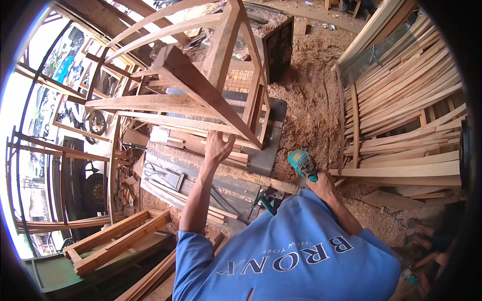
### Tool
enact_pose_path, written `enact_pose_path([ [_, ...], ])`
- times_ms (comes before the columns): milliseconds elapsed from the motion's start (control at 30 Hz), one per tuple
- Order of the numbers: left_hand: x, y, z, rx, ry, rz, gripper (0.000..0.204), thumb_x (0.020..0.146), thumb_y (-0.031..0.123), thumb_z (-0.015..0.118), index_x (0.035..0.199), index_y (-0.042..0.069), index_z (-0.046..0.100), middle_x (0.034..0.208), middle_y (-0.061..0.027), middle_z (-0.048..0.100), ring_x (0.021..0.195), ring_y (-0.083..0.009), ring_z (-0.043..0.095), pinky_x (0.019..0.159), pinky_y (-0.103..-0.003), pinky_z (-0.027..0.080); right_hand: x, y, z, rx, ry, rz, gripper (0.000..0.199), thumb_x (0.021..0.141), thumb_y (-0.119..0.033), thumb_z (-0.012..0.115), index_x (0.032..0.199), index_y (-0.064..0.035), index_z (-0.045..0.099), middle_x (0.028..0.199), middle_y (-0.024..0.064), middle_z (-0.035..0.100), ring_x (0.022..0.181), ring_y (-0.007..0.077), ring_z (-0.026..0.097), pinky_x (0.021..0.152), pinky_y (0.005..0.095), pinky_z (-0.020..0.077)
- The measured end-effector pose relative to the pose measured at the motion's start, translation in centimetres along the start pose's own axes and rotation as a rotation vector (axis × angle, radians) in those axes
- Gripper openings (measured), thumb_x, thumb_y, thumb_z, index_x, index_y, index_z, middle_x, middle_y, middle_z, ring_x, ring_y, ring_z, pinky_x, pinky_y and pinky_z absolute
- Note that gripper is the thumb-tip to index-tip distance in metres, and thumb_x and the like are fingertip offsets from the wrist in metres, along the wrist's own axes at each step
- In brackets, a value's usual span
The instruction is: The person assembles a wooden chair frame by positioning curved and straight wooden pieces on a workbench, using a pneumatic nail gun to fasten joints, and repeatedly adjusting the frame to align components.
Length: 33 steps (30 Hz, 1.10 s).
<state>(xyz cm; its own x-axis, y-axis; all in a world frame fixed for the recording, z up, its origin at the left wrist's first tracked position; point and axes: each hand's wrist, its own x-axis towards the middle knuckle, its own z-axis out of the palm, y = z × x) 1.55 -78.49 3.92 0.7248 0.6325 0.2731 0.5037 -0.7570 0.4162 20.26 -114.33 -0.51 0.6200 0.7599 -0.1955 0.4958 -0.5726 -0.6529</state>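
A large frame of pale, bare wood (228, 55), with curved slats and a thick post, stands tilted on the workbench in front of me. My left hand (219, 146) is closed at its near lower rail, the fingertips partly hidden against the wood. To the right, away from the frame, my right hand (323, 183) grips a teal and black power tool (303, 162) by its handle. From above, the tool's exact kind is hard to make out. Beside my shirt, a dark clamp-like tool with a teal handle (267, 204) sits at the bench edge.
The workbench (233, 176) carries loose wooden strips, scissors (154, 172) and a metal square (175, 179). Stacked wooden slats (401, 105) fill the right side. Shavings (314, 100) cover the floor. A small wooden frame (118, 238) lies lower left; another person (432, 246) is at lower right.
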Motion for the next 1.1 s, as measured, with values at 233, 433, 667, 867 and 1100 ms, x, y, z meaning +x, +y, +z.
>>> enact_pose_path([
  [233,4.0,-0.7,1.4,-0.353,-0.079,-0.018,0.045,0.087,0.013,0.061,0.131,0.002,0.062,0.117,-0.0246,0.066,0.105,-0.0440,0.064,0.091,-0.048,0.051,3.4,0.4,-0.8,-0.062,-0.176,-0.049,0.032,0.081,-0.027,0.068,0.106,-0.0068,0.066,0.084,0.0249,0.070,0.080,0.0433,0.069,0.072,0.0519,0.0553],
  [433,4.3,1.5,2.2,-0.154,-0.027,0.105,0.040,0.090,0.023,0.065,0.126,0.005,0.066,0.124,-0.0174,0.066,0.111,-0.0390,0.062,0.095,-0.048,0.049,3.4,1.7,-0.9,-0.101,-0.199,-0.056,0.048,0.082,-0.029,0.067,0.128,-0.0157,0.062,0.089,0.0229,0.071,0.086,0.0412,0.071,0.076,0.0519,0.0568],
  [667,3.2,1.0,1.2,-0.401,-0.133,-0.180,0.038,0.096,0.014,0.053,0.132,0.005,0.062,0.128,-0.0171,0.065,0.118,-0.0369,0.059,0.101,-0.046,0.045,4.2,3.2,-1.5,-0.044,-0.232,-0.091,0.051,0.084,-0.029,0.067,0.133,-0.0200,0.060,0.090,0.0239,0.072,0.082,0.0421,0.071,0.075,0.0513,0.0583],
  [867,-6.0,9.8,-2.8,-0.309,0.033,-0.458,0.026,0.098,0.014,0.057,0.117,-0.001,0.066,0.111,-0.0185,0.071,0.104,-0.0316,0.067,0.091,-0.043,0.050,6.6,-0.6,-5.8,0.066,-0.373,-0.440,0.063,0.087,-0.028,0.069,0.143,-0.0053,0.052,0.111,0.0300,0.067,0.102,0.0433,0.068,0.086,0.0490,0.0566],
  [1100,-15.7,27.1,-6.1,-1.046,0.018,-0.998,0.037,0.092,0.018,0.070,0.119,-0.006,0.064,0.094,-0.0109,0.070,0.096,-0.0222,0.069,0.091,-0.036,0.053,7.0,-9.8,-10.9,0.185,-0.731,-0.781,0.070,0.089,-0.012,0.067,0.153,-0.0063,0.040,0.122,0.0250,0.057,0.106,0.0428,0.065,0.090,0.0461,0.0557],
])
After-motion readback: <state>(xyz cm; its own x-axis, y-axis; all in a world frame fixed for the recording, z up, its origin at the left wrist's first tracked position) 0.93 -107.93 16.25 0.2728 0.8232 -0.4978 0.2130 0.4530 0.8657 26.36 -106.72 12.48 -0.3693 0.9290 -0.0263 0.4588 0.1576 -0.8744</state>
